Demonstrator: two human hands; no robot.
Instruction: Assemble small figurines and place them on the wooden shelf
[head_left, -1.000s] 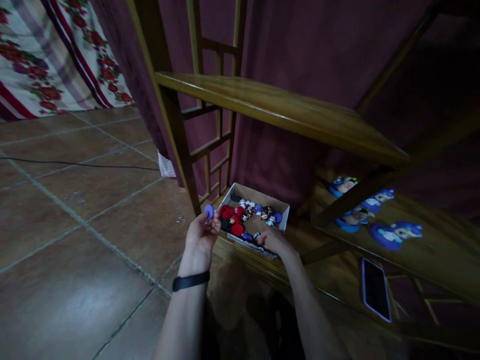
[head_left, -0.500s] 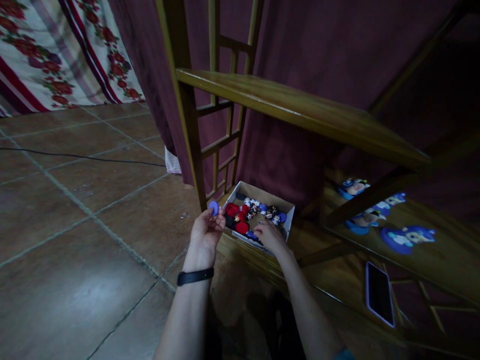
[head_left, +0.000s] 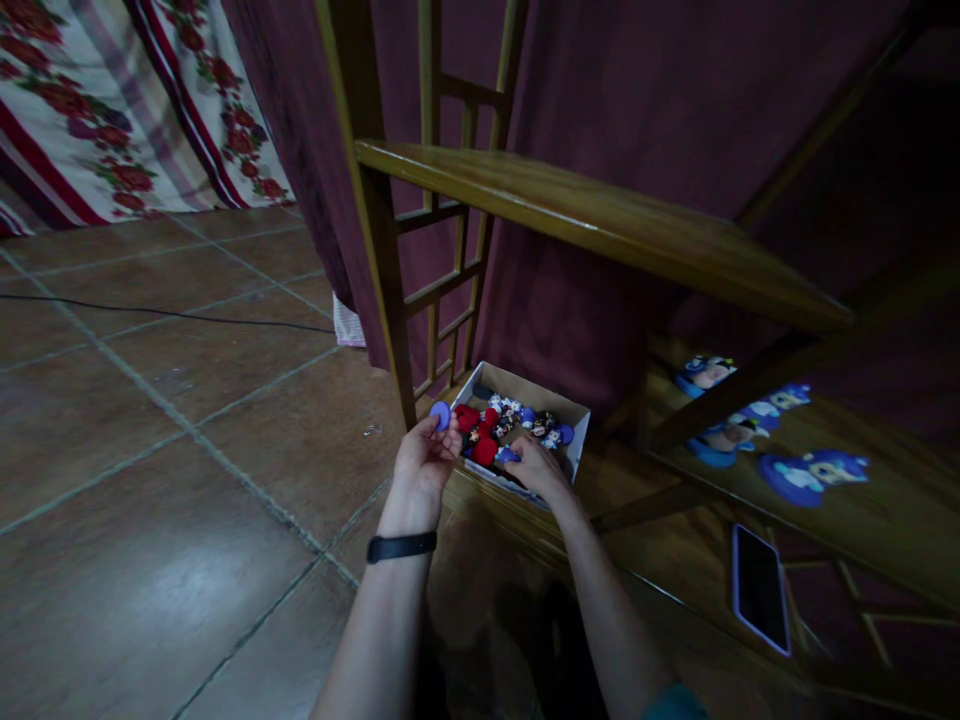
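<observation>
A small round purple disc [head_left: 440, 415] is pinched in my left hand [head_left: 429, 455], palm turned up, just left of a shallow cardboard box [head_left: 580, 457]. Inside the box lie several small figurines, among them red pieces [head_left: 484, 451], black-and-red figures and white-and-blue ones [head_left: 506, 408]. My right hand [head_left: 538, 466] reaches over the front of the box, its fingertips closed on a small blue figurine piece [head_left: 508, 455]. Part of that piece is hidden behind the fingers.
A wooden shelf board [head_left: 600, 220] juts out above the box. Several blue-and-white figurines [head_left: 814, 474] lie on the wooden surface at right, with a phone [head_left: 760, 588] lower down. A black cable [head_left: 165, 316] crosses the tiled floor.
My left hand, with the purple disc, has shifted slightly right toward the box. The blue piece at my right fingertips has been lifted a little and turned.
</observation>
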